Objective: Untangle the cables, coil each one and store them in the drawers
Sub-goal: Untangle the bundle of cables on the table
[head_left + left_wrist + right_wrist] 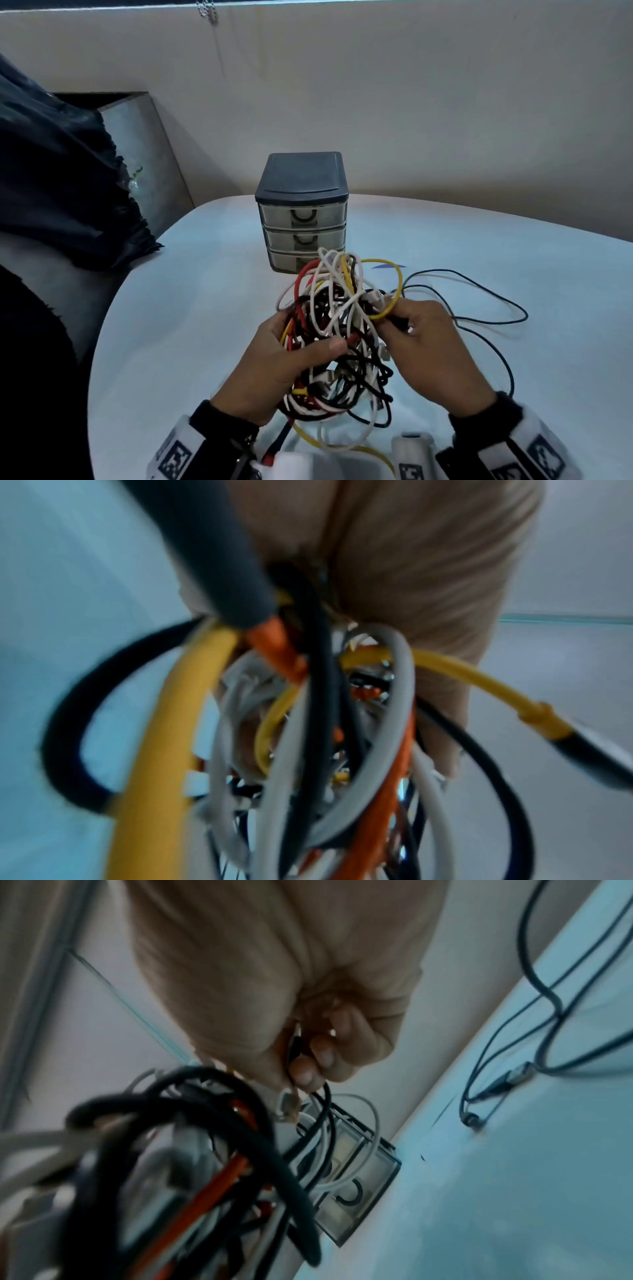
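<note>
While the left hand gripped the tangle, the right hand pinched a black cable at 3 o'clock; it should draw out slowly, without tightening knots.

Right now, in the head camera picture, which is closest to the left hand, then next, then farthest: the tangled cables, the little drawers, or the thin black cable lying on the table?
1. Tangled cables: gripped in the left hand.
2. Little drawers: straight ahead, beyond the tangle.
3. Thin black cable: far right, past the right hand.
</note>
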The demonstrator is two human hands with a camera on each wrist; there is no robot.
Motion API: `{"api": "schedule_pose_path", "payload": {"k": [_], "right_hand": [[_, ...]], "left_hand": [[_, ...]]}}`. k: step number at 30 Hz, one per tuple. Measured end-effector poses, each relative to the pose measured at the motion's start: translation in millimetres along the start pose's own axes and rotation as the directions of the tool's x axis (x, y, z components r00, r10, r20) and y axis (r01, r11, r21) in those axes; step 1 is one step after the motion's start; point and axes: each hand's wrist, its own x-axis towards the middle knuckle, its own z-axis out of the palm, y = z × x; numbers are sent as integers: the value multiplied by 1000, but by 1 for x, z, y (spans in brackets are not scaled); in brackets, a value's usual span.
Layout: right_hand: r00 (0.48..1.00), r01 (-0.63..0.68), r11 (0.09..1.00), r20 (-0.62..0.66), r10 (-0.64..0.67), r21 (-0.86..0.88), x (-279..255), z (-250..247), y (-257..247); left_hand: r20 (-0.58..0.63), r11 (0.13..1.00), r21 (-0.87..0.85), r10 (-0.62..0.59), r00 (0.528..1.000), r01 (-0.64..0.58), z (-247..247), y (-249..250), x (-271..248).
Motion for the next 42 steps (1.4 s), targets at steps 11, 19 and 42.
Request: {"api": "schedule_pose_path", "payload": {"k": [11,19,42], "right_hand": [[975,-149,923,-104,197,354,1,19,10],[928,-178,786,-165,335,593,-7,20,-10],[947,-302,777,78,313,552,1,24,-9]], "left_hand": [[12,849,433,330,944,-302,15,13,-14],[-19,400,882,559,829,-249,6,12,-7],[-28,977,-153,-157,987,151,2,7,11]]}}
